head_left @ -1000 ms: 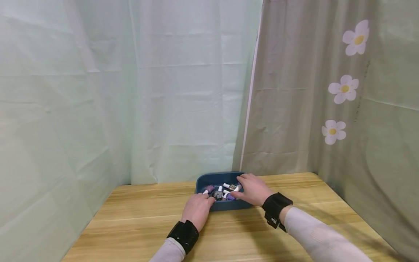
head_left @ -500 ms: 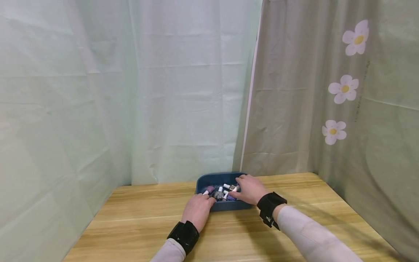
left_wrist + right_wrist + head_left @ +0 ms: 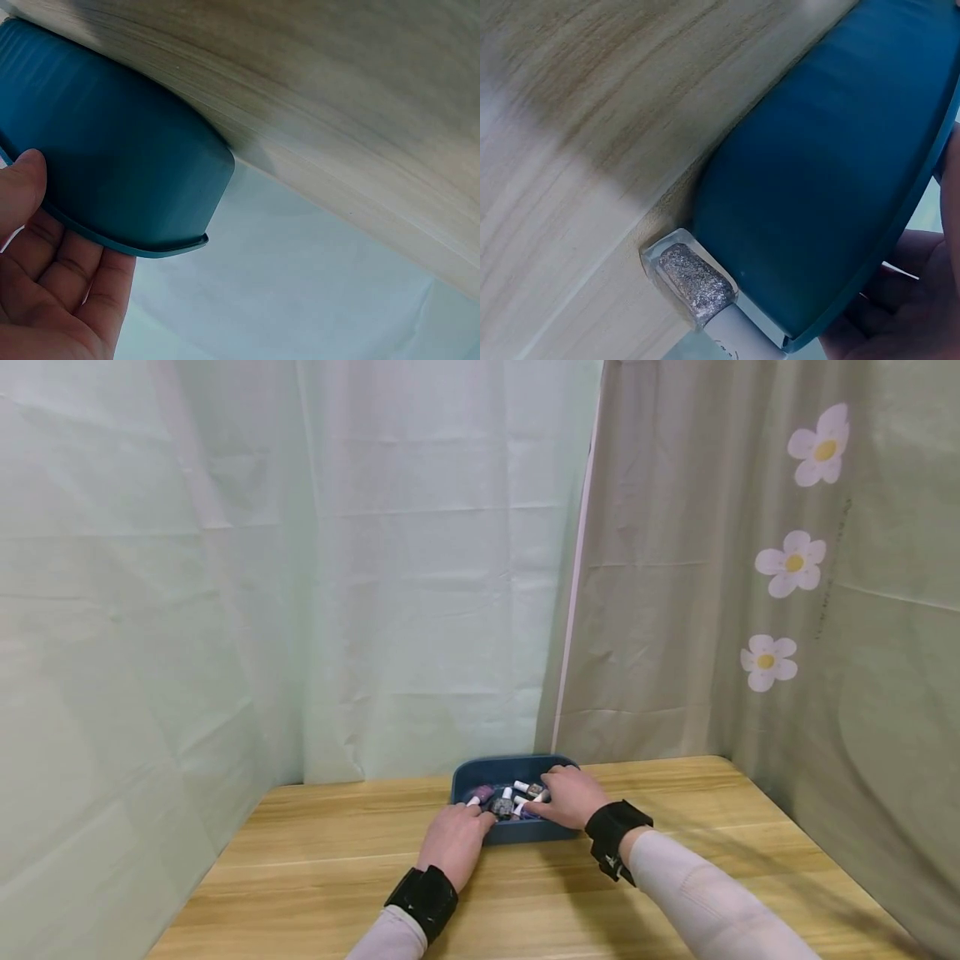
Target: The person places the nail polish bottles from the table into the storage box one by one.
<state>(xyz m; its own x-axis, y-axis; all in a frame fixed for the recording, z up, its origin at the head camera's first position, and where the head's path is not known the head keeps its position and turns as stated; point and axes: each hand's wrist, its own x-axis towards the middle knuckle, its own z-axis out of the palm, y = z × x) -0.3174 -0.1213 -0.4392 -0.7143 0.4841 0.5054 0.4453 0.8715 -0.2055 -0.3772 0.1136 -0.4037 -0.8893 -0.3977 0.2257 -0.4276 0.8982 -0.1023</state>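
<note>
A dark blue bin (image 3: 534, 832) stands at the table's back edge with several nail polish bottles inside, among them a purple one (image 3: 482, 793) and a dark glittery one (image 3: 502, 807). My left hand (image 3: 453, 842) grips the bin's front-left rim. In the left wrist view, its thumb (image 3: 28, 180) presses the outer wall and its fingers go behind the rim. Over the bin's right part reaches my right hand (image 3: 576, 797), thumb and index finger apart around a white-capped bottle (image 3: 542, 796); whether they pinch it is hidden. A silver-glitter nail polish (image 3: 696, 282) stands outside, against the bin's wall.
The wooden table (image 3: 337, 868) extends in front and to both sides. Pale curtains (image 3: 427, 610) hang close behind the bin, and a curtain with printed flowers (image 3: 787, 562) borders the right side.
My right hand has moved slightly left and its thumb has gone lower over the bottles, now covering most of a purple one. The left hand stays on the rim.
</note>
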